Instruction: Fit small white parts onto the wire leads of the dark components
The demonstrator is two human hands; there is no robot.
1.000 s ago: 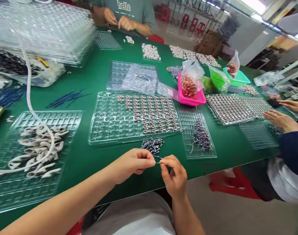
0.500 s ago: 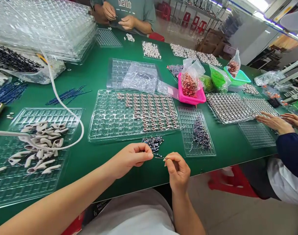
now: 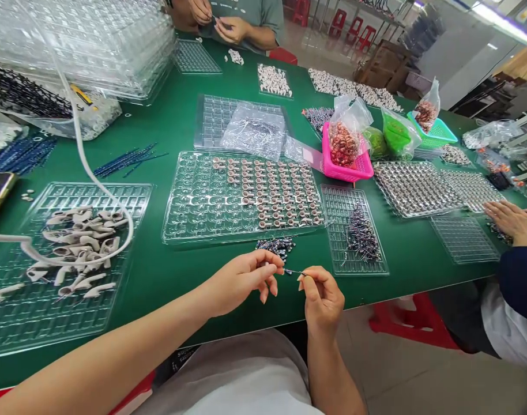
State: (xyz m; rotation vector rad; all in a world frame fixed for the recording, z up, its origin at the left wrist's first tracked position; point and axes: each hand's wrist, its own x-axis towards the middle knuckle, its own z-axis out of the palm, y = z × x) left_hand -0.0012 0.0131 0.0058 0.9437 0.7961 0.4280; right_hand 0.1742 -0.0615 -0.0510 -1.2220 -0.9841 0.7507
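Between my hands, above the green table [image 3: 255,323], stretches a short thin dark wire [image 3: 294,272]. My right hand [image 3: 324,297] pinches one end of it between thumb and forefinger. At the other end, the thumb and forefinger of my left hand [image 3: 248,279] are closed, its other fingers loosely bent. Just behind the left hand lies a small pile of dark wire pieces [image 3: 275,246]. Beyond that is a clear moulded tray [image 3: 194,202], partly filled with small pale parts with round brown openings [image 3: 276,196]. What my fingertips cover is too small to make out.
Left stands a clear tray [image 3: 25,311] of pale curved shells [image 3: 86,242], crossed by a white cable [image 3: 86,155]. To the right are a tray of wired pieces [image 3: 362,233] and a pink basket [image 3: 352,170]. A co-worker's hand [image 3: 512,222] is far right; another person [image 3: 233,26] works opposite.
The middle and lower fingers of my left hand have loosened and extended downward. Both hands show slightly further right as the view shifts. The co-worker's hands at right have moved further right.
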